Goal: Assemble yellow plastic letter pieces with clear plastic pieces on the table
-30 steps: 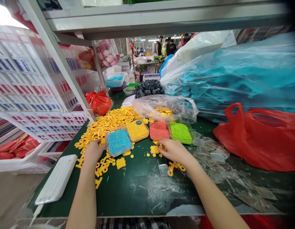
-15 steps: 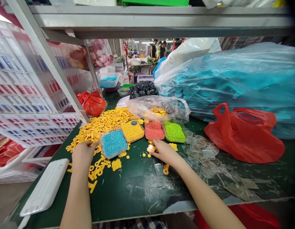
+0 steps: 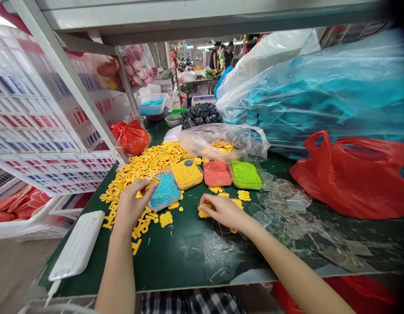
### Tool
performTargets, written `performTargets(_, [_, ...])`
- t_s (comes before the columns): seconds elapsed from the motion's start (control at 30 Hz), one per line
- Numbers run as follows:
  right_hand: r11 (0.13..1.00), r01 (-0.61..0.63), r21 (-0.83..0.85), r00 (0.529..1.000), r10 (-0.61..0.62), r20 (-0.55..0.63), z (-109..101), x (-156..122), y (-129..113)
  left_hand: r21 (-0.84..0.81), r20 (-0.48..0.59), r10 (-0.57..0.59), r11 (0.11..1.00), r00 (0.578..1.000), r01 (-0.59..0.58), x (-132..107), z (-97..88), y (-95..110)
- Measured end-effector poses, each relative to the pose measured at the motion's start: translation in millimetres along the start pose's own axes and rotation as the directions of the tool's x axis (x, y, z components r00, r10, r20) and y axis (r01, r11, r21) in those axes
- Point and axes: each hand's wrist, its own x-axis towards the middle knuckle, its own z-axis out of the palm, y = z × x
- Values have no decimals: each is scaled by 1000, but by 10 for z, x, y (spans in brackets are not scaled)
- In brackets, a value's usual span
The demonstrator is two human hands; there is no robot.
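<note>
My left hand [image 3: 134,199] is closed in a pinch on a small yellow plastic piece [image 3: 153,180], over the left edge of a clear tray of blue beads [image 3: 164,192]. My right hand [image 3: 223,210] grips a flat yellow plastic piece [image 3: 204,211] just above the table, in front of the red beads [image 3: 216,172]. Trays of yellow beads [image 3: 186,175] and green beads [image 3: 246,174] stand in the same row. A dark round spiral piece [image 3: 188,163] rests on the yellow beads. Left of the trays spreads a heap of loose yellow pieces [image 3: 149,159].
On the green table [image 3: 175,266] lie a white power bank [image 3: 78,244] at left, clear plastic scraps [image 3: 286,205] and a red bag [image 3: 348,179] at right. Behind are a clear bag [image 3: 228,139], black parts [image 3: 202,115] and a large blue bundle [image 3: 319,96]. A shelf beam [image 3: 202,19] crosses above.
My left hand has risen and moved right to the blue tray, now with a yellow piece in its fingers. My right hand has drawn slightly back, holding a yellow piece. The view has shifted slightly.
</note>
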Motion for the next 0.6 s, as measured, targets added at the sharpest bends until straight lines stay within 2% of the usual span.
performTargets(0.07, [997, 56, 46, 995, -60, 74, 84, -13, -66, -118, 130, 146, 984, 981, -130, -52, 98, 193])
performTargets(0.13, [996, 78, 35, 990, -81, 114, 160, -22, -99, -202, 281, 257, 958, 925, -205, -102, 206, 342])
performTargets(0.2, [996, 90, -2, 988, -89, 128, 201, -31, -102, -235, 399, 310, 944, 863, -230, -134, 291, 423])
performTargets(0.3, [992, 115, -47, 979, -105, 173, 187, -55, -92, -218, 490, 295, 953, 820, -213, -146, 344, 433])
performTargets(0.47, [989, 101, -109, 976, -77, 204, 136, -87, -111, -158, 554, 188, 980, 811, -120, -134, 336, 359])
performTargets(0.53, [984, 98, -147, 977, -67, 203, 146, -87, -125, -137, 619, 123, 989, 776, -48, -134, 338, 349])
performTargets(0.6, [980, 103, -172, 975, -66, 211, 159, -83, -134, -116, 702, 65, 993, 709, 24, -135, 341, 355])
